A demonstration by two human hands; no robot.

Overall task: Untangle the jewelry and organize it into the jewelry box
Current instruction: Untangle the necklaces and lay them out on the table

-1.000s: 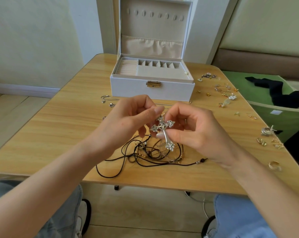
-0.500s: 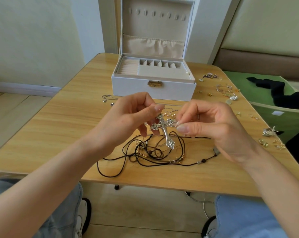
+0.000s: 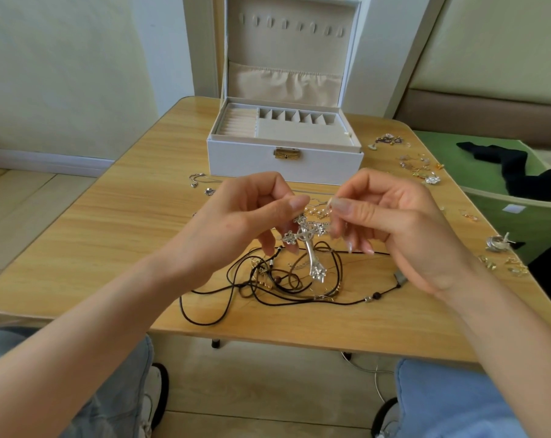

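Note:
A silver cross pendant (image 3: 310, 248) hangs above the wooden table (image 3: 109, 241), over a tangle of black and brown cords (image 3: 268, 286). My left hand (image 3: 236, 222) pinches the top of the cross between thumb and fingers. My right hand (image 3: 391, 226) pinches a thin chain just right of the cross's top. The white jewelry box (image 3: 283, 159) stands open behind my hands, its beige compartments showing nothing inside.
Loose earrings and small pieces (image 3: 419, 167) lie scattered along the table's right side, with silver rings (image 3: 497, 243) near the right edge. A small chain and charm (image 3: 200, 180) lie left of the box. A green bin (image 3: 521, 216) with black cloth stands at right.
My right hand has let go of the cross's shaft and risen to its top right, now pinching the chain. The cross hangs lower from my left hand.

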